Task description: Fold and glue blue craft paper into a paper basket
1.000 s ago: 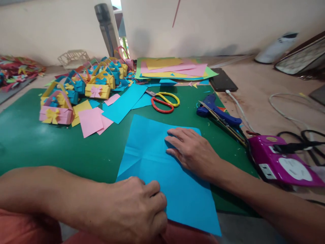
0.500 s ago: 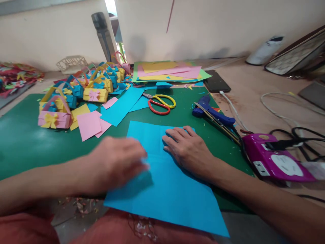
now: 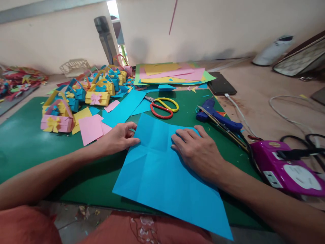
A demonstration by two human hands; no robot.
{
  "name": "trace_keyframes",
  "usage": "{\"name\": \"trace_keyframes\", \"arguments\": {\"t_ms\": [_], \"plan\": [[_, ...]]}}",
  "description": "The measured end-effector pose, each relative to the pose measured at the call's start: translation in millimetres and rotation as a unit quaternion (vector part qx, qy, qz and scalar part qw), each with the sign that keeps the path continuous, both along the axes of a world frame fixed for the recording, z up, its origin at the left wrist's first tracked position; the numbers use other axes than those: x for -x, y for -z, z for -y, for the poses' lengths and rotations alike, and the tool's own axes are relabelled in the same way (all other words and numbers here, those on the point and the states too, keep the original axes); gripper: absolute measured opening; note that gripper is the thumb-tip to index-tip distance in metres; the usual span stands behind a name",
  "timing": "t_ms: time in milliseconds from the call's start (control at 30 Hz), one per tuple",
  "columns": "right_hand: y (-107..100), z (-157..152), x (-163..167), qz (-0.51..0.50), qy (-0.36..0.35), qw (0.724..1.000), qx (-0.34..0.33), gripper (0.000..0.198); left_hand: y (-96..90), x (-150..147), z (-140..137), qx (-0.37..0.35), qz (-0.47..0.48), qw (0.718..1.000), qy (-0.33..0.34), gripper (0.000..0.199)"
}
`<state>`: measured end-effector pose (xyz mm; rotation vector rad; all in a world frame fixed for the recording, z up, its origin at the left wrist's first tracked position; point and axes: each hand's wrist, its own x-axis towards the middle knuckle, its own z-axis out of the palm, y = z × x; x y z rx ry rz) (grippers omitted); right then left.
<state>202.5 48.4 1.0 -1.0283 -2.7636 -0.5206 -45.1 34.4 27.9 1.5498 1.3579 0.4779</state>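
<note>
A large sheet of blue paper (image 3: 162,183) with fold creases lies on the green mat (image 3: 83,183), its near corner hanging past the mat's front edge. My left hand (image 3: 120,137) pinches the sheet's left edge near the far corner, thumb on top, and that edge is lifted a little. Flat on the far right part of the sheet rests my right hand (image 3: 196,147), fingers stretched out. Beyond the sheet lie scissors (image 3: 164,106) with one red and one yellow handle. Blue paper strips (image 3: 124,106) and pink paper pieces (image 3: 91,129) are left of them.
Several small paper baskets (image 3: 58,122) with bows stand at the left. A stack of coloured paper (image 3: 175,73) lies at the back beside a phone (image 3: 222,83) on a cable. At right are a blue glue gun (image 3: 220,117) and a purple power strip (image 3: 286,169) with cords.
My left hand has moved from above the sheet to its far left edge and taken hold of it. The sheet's left side has risen, showing creases. My right hand stays on the paper.
</note>
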Motion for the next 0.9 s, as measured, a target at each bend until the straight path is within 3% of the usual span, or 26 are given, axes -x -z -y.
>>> {"name": "trace_keyframes", "arguments": {"t_ms": [200,400,633,767,900], "plan": [[0,9,9,-0.085,-0.094,0.990,0.067,0.023,2.3,1,-4,0.005,0.007,1.000,-0.005,0.031],[2,20,25,-0.090,-0.148,0.976,0.134,0.029,-2.6,1,2,0.004,-0.002,1.000,-0.010,0.029],[7,17,25,-0.099,-0.164,0.970,0.149,0.031,4.3,-2,6,0.012,0.109,0.993,-0.054,0.021],[8,16,22,-0.102,-0.173,0.969,0.146,0.033,10.3,-1,7,-0.120,0.022,0.992,-0.016,0.013],[9,16,21,-0.108,-0.177,0.968,0.137,0.032,17.6,3,7,-0.300,-0.049,0.950,0.074,0.014]]}}
